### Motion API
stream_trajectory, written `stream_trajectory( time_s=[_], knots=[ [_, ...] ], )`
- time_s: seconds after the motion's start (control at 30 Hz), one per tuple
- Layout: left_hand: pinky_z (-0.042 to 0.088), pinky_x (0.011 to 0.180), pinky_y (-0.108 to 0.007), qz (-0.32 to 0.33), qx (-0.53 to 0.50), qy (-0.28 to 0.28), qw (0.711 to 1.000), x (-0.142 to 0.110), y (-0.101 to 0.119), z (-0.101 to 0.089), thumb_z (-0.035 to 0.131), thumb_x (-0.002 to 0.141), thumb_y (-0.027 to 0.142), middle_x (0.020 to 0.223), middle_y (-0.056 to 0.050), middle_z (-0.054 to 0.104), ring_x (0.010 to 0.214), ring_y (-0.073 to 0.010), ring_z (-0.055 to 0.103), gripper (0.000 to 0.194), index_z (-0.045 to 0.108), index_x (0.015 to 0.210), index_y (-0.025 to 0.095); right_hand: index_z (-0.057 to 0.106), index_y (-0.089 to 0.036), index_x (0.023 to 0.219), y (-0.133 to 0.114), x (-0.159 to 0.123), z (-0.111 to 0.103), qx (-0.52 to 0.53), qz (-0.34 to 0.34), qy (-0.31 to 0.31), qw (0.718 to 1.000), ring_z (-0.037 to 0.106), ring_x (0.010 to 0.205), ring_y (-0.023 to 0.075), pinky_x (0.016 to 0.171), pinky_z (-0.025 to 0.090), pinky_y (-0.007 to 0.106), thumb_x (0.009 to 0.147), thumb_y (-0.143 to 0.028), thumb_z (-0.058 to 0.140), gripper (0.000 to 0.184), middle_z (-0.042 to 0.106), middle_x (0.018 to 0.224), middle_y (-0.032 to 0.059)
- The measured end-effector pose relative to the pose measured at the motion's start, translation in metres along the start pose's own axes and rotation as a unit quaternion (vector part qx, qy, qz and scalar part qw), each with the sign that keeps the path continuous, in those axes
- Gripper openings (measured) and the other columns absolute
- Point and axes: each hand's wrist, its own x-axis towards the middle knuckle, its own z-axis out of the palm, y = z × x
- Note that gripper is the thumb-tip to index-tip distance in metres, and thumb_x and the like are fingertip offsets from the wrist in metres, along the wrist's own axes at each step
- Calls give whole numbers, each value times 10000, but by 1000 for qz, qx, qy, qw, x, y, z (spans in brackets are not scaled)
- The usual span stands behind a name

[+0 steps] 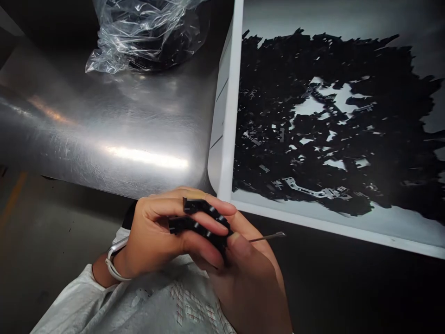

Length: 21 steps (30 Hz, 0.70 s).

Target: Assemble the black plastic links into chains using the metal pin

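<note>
Between the fingers of my left hand (156, 232) are two curved, dark parts, the upper black part (205, 208) and the lower black part (194, 227), one above the other with a finger between them. My right hand (253, 264) meets their right ends, thumb and fingers closed. Out of its grip, pointing right, sticks a thin metal rod-like tool (267, 237) with a slightly widened tip; its other end is hidden by the fingers. Both hands are close together in front of my body, below the corner of the white bin.
A white bin (227, 139) holds a spread heap of small black parts (278, 83) at the right. To the left is a scratched, shiny metal tabletop (104, 125) bearing a clear plastic bag (146, 37) with dark contents. The floor (31, 241) shows at lower left.
</note>
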Motion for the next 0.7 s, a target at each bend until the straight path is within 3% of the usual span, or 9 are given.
stream_trajectory(
  time_s=[0.1, 0.2, 0.27, 0.37, 0.53, 0.6, 0.7],
  knots=[
    [654, 946, -313, 10, 29, 0, 1000, 3, 2, 2, 845, 799, 368, 1033, -37, 853, 988, -199, 798, 168, 866, 943, 284, 754, -228, 861, -1, 1, -1, -5, -6, -6, 1000, 486, 532, 101, 531, 428, 236, 856, -446, 812, 225, 717, 720, 36],
    [660, 933, -336, 10, 44, 5, 999, 5, 2, 2, 844, 792, 383, 1017, -47, 853, 981, -218, 803, 167, 867, 920, 279, 762, -213, 907, 0, 2, -2, -26, -18, 24, 999, 273, 507, 63, 449, 209, 186, 838, -468, 822, 271, 575, 627, -18],
    [658, 932, -336, 13, 50, 12, 999, 5, 1, 1, 852, 779, 385, 1006, -47, 853, 982, -221, 803, 176, 867, 916, 276, 744, -208, 934, 1, 2, -3, -37, -25, 41, 998, 198, 517, 66, 443, 150, 186, 824, -494, 821, 316, 458, 589, -58],
    [657, 924, -325, 23, 51, 23, 998, 7, -1, 1, 870, 762, 372, 992, -38, 852, 971, -214, 803, 182, 868, 917, 278, 694, -206, 907, 3, 3, -3, -41, -27, 33, 998, 160, 508, 68, 435, 143, 194, 834, -512, 790, 329, 319, 574, -93],
    [657, 892, -288, 10, 48, 31, 998, 5, 2, -3, 897, 733, 363, 973, -25, 854, 943, -196, 804, 178, 866, 890, 285, 630, -219, 816, 8, 6, -8, -59, -51, 24, 997, 165, 487, 68, 442, 165, 206, 849, -494, 778, 314, 294, 556, -103],
    [655, 849, -277, 26, 87, 42, 995, 6, 11, -13, 898, 731, 397, 957, -26, 853, 916, -196, 805, 182, 864, 867, 281, 636, -218, 794, 8, 5, -16, -86, -68, 13, 994, 139, 472, 66, 455, 181, 211, 897, -499, 732, 314, 231, 529, -117],
    [643, 805, -290, 87, 222, 77, 968, 23, 37, -45, 892, 781, 347, 923, -23, 849, 902, -208, 803, 84, 856, 818, 280, 652, -217, 787, 3, 2, -34, -146, -77, -32, 986, 128, 454, 59, 463, 192, 213, 945, -536, 678, 357, 186, 518, -123]
  ],
)
